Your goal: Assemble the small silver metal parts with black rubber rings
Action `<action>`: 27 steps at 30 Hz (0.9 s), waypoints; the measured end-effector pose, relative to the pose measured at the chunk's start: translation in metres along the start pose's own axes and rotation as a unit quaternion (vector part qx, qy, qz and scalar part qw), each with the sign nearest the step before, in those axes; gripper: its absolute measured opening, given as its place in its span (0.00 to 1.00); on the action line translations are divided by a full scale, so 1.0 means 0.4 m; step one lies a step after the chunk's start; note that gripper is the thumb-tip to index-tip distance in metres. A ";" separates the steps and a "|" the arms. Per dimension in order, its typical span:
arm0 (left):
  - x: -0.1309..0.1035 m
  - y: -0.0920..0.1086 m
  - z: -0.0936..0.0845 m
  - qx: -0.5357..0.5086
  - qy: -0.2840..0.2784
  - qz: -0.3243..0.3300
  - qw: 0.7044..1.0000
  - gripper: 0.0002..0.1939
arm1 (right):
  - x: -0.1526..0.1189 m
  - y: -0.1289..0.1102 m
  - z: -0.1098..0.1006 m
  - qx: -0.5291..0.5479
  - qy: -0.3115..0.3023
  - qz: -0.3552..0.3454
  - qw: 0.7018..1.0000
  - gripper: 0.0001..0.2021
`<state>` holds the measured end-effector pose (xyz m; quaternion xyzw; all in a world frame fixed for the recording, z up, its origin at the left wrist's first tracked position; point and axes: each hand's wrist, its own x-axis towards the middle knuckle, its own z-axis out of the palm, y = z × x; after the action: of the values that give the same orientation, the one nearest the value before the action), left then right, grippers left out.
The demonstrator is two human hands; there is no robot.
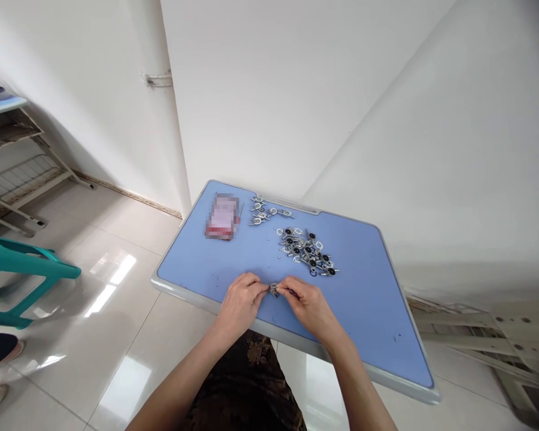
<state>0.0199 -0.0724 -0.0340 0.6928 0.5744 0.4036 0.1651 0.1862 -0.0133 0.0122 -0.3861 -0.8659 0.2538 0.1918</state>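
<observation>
Near the front edge of the blue table (pixel 197 263), a small metal part (pixel 273 290) sits between my two hands. My left hand (pixel 245 299) pinches its left side with closed fingers. On its right side, my right hand (pixel 304 301) is closed around a thin dark item, too small to name, whose end shows by the fingers. Beyond my right hand lies a loose pile of metal parts with black round centres (pixel 308 249), with flat oval rings among them. A smaller group of silvery metal parts (pixel 259 214) lies near the back edge.
A blurred pink and red item (pixel 223 216) lies at the table's back left. White walls (pixel 269 90) stand behind the table. A green stool (pixel 27 275) and a person's feet (pixel 2 353) are at the left. Metal frames (pixel 467 335) stand at the right.
</observation>
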 end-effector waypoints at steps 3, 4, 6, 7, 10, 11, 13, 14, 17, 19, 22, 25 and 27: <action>0.002 0.005 -0.002 0.004 0.000 -0.001 1.000 0.11 | -0.004 0.000 0.007 -0.030 -0.006 0.002 1.000 0.10; 0.003 0.006 -0.003 0.006 -0.002 -0.001 1.000 0.11 | -0.006 -0.001 0.010 -0.045 -0.006 0.002 0.999 0.10; 0.004 0.006 -0.004 0.012 -0.004 0.002 1.000 0.10 | -0.010 -0.003 0.017 -0.079 -0.004 -0.001 0.997 0.10; 0.004 0.005 -0.004 0.014 -0.006 0.004 1.000 0.10 | -0.011 -0.006 0.020 -0.097 -0.003 -0.003 0.995 0.10; 0.004 0.003 -0.004 0.012 -0.007 0.007 1.000 0.10 | -0.014 -0.016 0.027 -0.142 0.011 -0.007 0.990 0.11; 0.004 0.004 -0.005 0.010 -0.008 0.007 1.000 0.10 | -0.015 -0.020 0.028 -0.152 0.017 -0.008 0.988 0.11; 0.005 0.010 -0.009 0.005 -0.010 0.000 1.000 0.09 | -0.014 -0.028 0.028 -0.162 0.027 -0.010 0.986 0.12; 0.005 0.016 -0.011 0.002 -0.011 -0.006 1.000 0.09 | -0.013 -0.031 0.027 -0.164 0.028 -0.010 0.986 0.12; 0.009 0.034 -0.017 0.013 -0.013 -0.017 1.000 0.15 | -0.010 -0.040 0.025 -0.163 0.026 -0.001 0.986 0.11; 0.012 0.042 -0.017 0.035 -0.018 -0.012 0.999 0.15 | -0.009 -0.042 0.025 -0.164 0.027 0.010 0.986 0.11; 0.015 0.044 -0.014 0.055 -0.025 -0.006 0.998 0.10 | -0.010 -0.041 0.030 -0.167 0.038 0.030 0.985 0.09; 0.017 0.042 -0.012 0.064 -0.026 -0.006 0.998 0.07 | -0.015 -0.033 0.035 -0.159 0.040 0.045 0.985 0.08; 0.018 0.043 -0.011 0.078 -0.026 -0.007 0.997 0.07 | -0.021 -0.025 0.034 -0.151 0.036 0.048 0.987 0.09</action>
<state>0.0280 -0.0717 -0.0166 0.7098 0.6042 0.3385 0.1287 0.1786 -0.0295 0.0062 -0.4606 -0.8673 0.1153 0.1496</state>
